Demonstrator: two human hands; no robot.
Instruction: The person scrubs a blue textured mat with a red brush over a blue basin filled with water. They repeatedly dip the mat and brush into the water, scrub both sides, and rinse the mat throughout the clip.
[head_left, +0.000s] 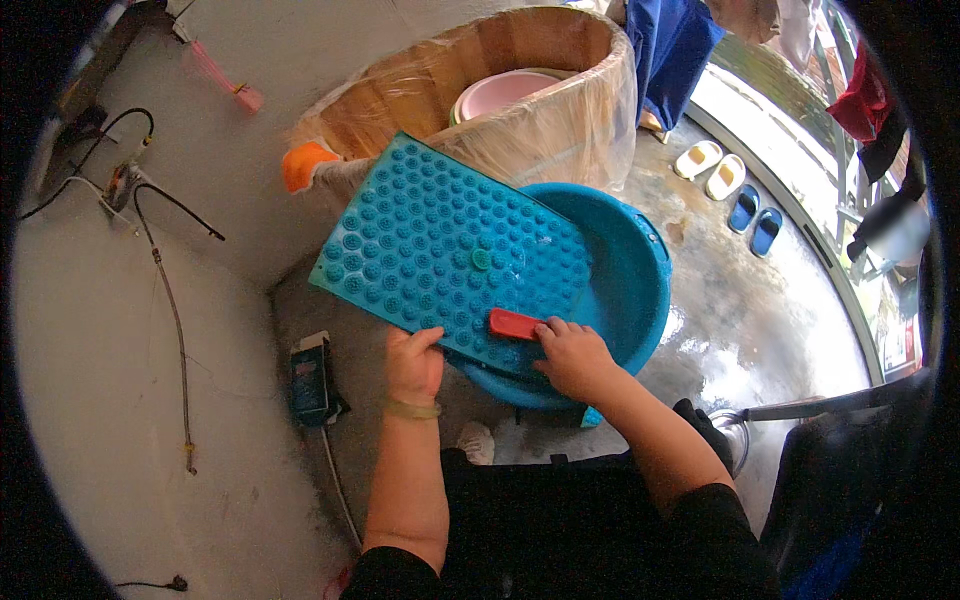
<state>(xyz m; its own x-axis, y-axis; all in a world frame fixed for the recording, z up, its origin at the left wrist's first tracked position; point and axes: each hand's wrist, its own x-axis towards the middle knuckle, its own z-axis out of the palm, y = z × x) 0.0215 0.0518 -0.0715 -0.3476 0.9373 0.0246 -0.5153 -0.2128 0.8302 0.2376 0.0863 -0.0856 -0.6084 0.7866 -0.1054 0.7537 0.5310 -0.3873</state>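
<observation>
A teal mat with raised round knobs (420, 232) lies tilted over a blue plastic basin (637, 300), its right end down inside the bowl. My left hand (417, 360) grips the mat's near edge, thumb on top. In my right hand (574, 352) is a red-backed scrubbing brush (514, 324), held against the knobs near that same edge; its bristles are hidden. A round green knob (481, 259) stands out near the mat's middle.
Behind the basin stands a plastic-wrapped wooden tub (577, 135) holding pink basins (506, 94). White slippers (712, 169) and blue slippers (755, 220) lie on the floor at right. Hoses (180, 337) hang along the left wall. A dark box (310, 382) is at left.
</observation>
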